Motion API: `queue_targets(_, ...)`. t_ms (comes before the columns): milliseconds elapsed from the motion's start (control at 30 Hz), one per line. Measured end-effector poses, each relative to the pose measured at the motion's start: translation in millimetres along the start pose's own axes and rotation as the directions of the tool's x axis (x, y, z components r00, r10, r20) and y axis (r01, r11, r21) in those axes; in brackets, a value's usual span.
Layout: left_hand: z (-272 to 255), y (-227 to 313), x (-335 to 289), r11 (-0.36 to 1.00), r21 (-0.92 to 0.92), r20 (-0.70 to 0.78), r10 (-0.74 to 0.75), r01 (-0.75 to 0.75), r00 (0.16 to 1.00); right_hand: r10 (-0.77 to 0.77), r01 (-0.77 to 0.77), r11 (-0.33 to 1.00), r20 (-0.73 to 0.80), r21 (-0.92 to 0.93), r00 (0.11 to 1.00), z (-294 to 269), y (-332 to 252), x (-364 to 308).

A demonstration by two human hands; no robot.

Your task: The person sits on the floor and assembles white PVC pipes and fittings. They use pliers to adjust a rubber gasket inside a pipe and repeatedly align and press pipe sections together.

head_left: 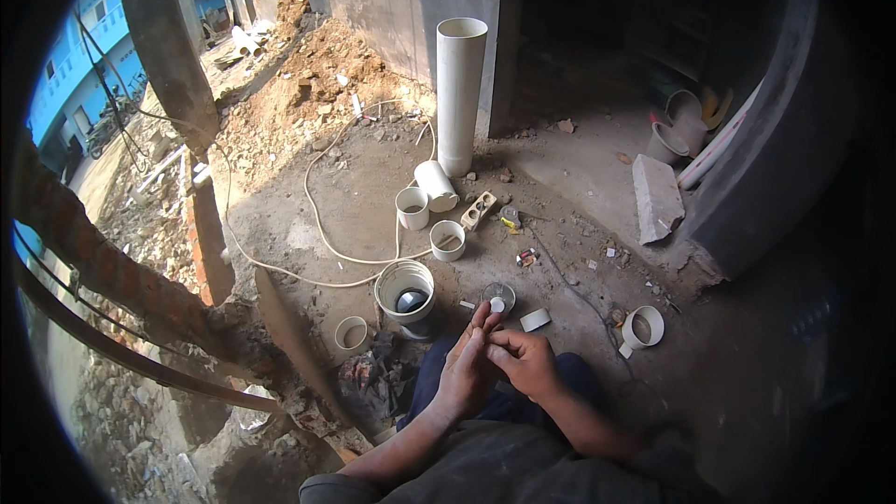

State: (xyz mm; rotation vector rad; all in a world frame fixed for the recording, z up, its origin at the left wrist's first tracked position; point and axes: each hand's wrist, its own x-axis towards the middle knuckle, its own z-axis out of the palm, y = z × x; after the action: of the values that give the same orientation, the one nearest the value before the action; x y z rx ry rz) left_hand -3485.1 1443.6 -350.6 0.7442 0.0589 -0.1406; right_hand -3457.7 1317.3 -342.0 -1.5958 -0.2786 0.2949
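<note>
My left hand (464,369) and my right hand (527,366) meet in front of my lap. The fingers of both are closed and pressed together at the tips; whatever is between them is too small or hidden to make out. Just beyond the fingertips lies a round, clear-looking dish (505,291) with a small white cap-like piece (497,304) on it. Right of that is a small white block-like piece (535,320). A white bucket (404,282) stands left of my hands, with something dark and a pale piece inside.
A tall grey pipe (460,98) stands upright by the wall. Short white pipe pieces (447,241) lie around, with another ring (643,327) at right. A pale cable (317,224) loops to a power strip (479,211). Rubble (308,84) and a concrete block (655,198) flank the floor.
</note>
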Motion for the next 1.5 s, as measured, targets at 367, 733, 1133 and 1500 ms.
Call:
queue_targets(367, -23.7, 31.5, -1.9, 0.947, 0.265, -0.199, 0.238, -0.181, 0.951, 0.337, -0.382, 0.85, 0.183, 0.362, 0.924, -8.5, 8.2, -11.0)
queue_targets(733, -29.3, 56.6, 1.5, 0.815, 0.493, -0.173, 0.435, -0.305, 0.884, 0.313, -0.33, 0.903, 0.106, 0.276, 0.944, 1.2, 5.1, -9.7)
queue_targets(1133, -38.3, 37.6, -13.7, 0.412, 0.841, 0.053, 0.583, -0.352, 0.811, 0.239, -0.255, 0.955, 0.112, 0.154, 0.965, 6.9, 11.3, 3.6)
queue_targets(1500, -94.0, 87.2, -15.8, -0.434, 0.805, 0.518, 0.181, -0.404, 0.836, 0.161, -0.075, 0.969, 0.367, -0.237, 0.916, 7.3, 18.1, 60.2)
